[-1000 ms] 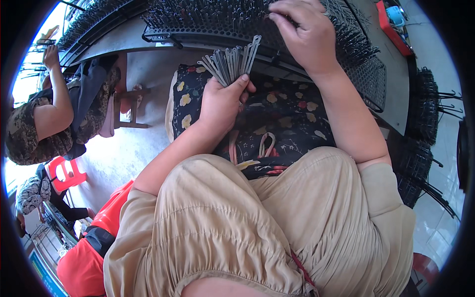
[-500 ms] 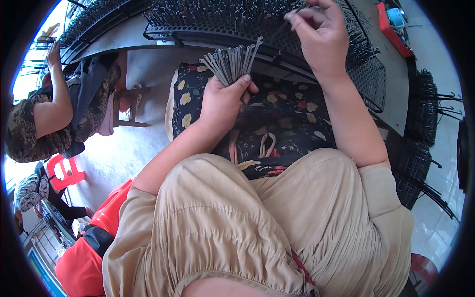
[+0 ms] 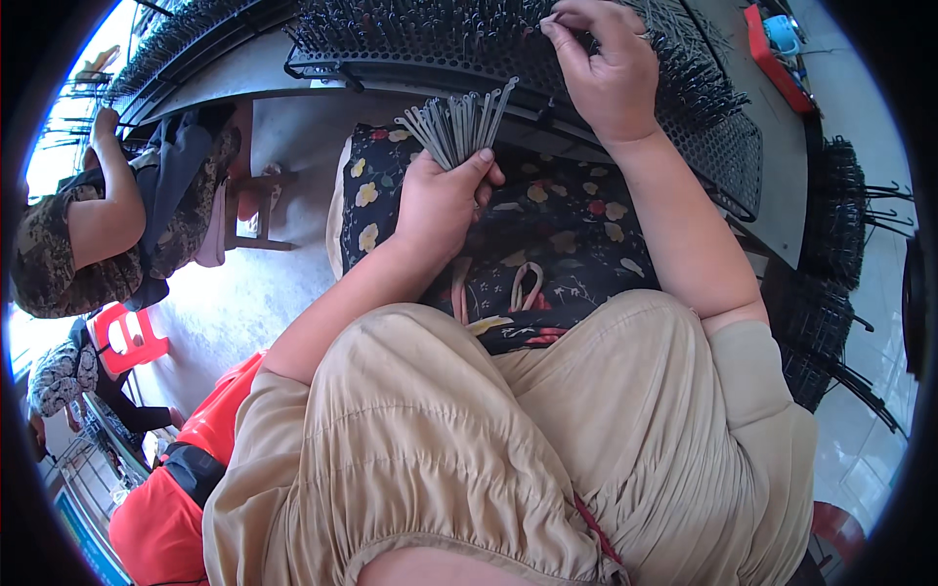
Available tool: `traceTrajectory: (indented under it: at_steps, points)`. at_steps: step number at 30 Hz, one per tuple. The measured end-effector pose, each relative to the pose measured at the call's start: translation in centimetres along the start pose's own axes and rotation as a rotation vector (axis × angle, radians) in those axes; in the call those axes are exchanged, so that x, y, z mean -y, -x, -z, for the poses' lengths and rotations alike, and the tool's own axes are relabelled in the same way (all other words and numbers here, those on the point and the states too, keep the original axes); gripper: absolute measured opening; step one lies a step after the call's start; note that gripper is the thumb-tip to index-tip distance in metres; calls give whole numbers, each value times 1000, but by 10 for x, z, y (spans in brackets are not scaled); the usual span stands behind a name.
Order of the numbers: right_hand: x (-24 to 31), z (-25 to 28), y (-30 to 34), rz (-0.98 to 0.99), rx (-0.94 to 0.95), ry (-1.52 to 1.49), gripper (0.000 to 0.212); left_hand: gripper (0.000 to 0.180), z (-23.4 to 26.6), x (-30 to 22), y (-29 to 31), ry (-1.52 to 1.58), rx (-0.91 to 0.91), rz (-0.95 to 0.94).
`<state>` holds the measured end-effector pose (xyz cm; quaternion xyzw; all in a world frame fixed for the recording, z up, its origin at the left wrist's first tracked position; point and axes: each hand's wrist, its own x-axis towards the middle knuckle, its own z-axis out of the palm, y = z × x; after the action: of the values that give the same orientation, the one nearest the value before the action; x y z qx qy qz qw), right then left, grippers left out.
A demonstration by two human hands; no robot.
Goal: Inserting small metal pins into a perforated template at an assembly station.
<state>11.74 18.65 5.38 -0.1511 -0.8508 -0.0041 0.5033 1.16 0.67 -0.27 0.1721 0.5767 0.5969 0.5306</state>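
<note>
My left hand (image 3: pixel 447 195) is closed around a fanned bundle of thin grey metal strips (image 3: pixel 454 127), their small looped ends pointing up and away from me. It sits above a black flowered cloth (image 3: pixel 547 210) beyond my knees. Over the black perforated rack (image 3: pixel 410 70), my right hand (image 3: pixel 611 73) is raised with thumb and forefinger pinched together. Whatever may be between those fingertips is too small to make out. Many dark, thin, hooked metal pieces (image 3: pixel 410 29) stand upright in the rack behind it.
At the left a person (image 3: pixel 107 215) works at another rack (image 3: pixel 205 49). A red stool (image 3: pixel 132 337) stands on the floor there. To the right are a red tray (image 3: pixel 777 59) with a blue cup (image 3: pixel 782 35) and stacks of black wire pieces (image 3: pixel 835 215).
My right hand has shifted left and slightly up over the rack. My left hand and its bundle have stayed nearly still. At the left, the other person's hand has lowered a little.
</note>
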Motion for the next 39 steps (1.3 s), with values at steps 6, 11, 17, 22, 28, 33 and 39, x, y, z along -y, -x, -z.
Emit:
traceTrajectory:
  at_steps: [6,11,17,22,28,33,39]
  points:
    - [0,7,0,198,78,120,19,21,3,0,-1,60,52,18]
    - [13,20,17,-799,410,-874,19,12,4,-10,4,341,235,109]
    - [-3,24,14,-882,477,-1130,19,13,1,-20,6,437,386,230]
    - [8,16,-1,-617,-91,-679,19,21,4,-6,-1,108,141,147]
    - [12,14,-9,-243,-79,-188,21,23,1,-7,0,61,143,113]
    - [10,17,-10,-240,-21,-119,20,23,1,-9,1,72,114,108]
    - [6,16,-11,-2,83,4,21,17,3,-6,-2,83,144,124]
